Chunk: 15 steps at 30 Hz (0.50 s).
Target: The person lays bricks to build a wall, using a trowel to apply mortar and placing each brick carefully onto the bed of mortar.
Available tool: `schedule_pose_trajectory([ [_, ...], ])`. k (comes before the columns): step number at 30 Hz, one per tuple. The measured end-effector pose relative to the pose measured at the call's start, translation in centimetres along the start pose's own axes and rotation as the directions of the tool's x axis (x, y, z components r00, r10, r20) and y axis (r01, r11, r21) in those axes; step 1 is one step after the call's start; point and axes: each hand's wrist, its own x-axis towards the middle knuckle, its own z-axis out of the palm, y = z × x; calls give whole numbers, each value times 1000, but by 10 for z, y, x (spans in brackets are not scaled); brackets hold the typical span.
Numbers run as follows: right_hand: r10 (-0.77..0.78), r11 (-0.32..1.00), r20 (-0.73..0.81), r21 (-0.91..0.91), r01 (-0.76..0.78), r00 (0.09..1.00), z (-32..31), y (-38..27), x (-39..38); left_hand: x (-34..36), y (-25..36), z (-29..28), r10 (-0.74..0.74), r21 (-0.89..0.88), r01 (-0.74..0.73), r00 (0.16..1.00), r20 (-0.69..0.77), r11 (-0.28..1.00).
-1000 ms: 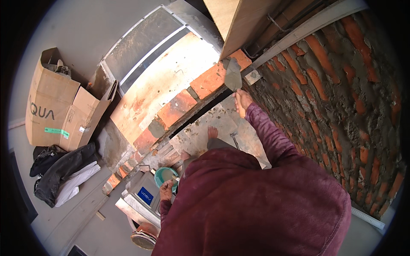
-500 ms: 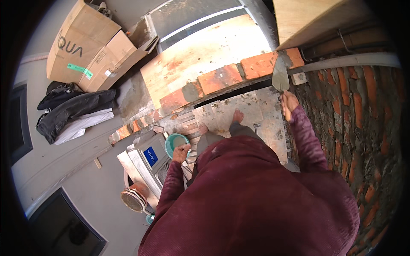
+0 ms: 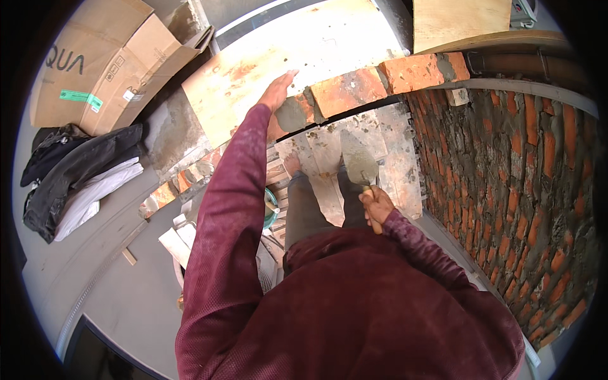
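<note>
My right hand [image 3: 378,206] is wrapped round the wooden handle of a pointing trowel [image 3: 359,157]. The trowel is held low in front of my body, and grey mortar shows on its blade. My left hand [image 3: 277,92] reaches forward to a row of orange bricks [image 3: 348,95], its fingers stretched out over the edge where the bricks meet a pale wooden board [image 3: 237,69]. Whether it touches the bricks or the board, I cannot tell. Grey mortar [image 3: 292,116] fills a joint beside that hand, and another mortar patch covers the row's right end.
A rough brick wall [image 3: 500,190] rises on the right. My feet stand on a mortar-spotted platform [image 3: 396,158]. A teal bucket [image 3: 270,215] sits partly hidden behind my left sleeve. Cardboard box [image 3: 114,69] and dark clothes [image 3: 95,171] lie at the left; a plywood panel [image 3: 459,25] stands far right.
My right hand has drawn the trowel back from the row's right end toward my body. My left hand has left the bucket and reached forward to the bricks.
</note>
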Motion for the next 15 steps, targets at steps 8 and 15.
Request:
schedule_pose_trajectory([
  [8,-236,970,-238,-116,214,942,126,-4,69,37,-12,29,-218,184,171,935,279,968],
  [15,-368,878,-268,-416,237,891,157,-28,26,18,-30,16,-98,223,37,957,272,974],
])
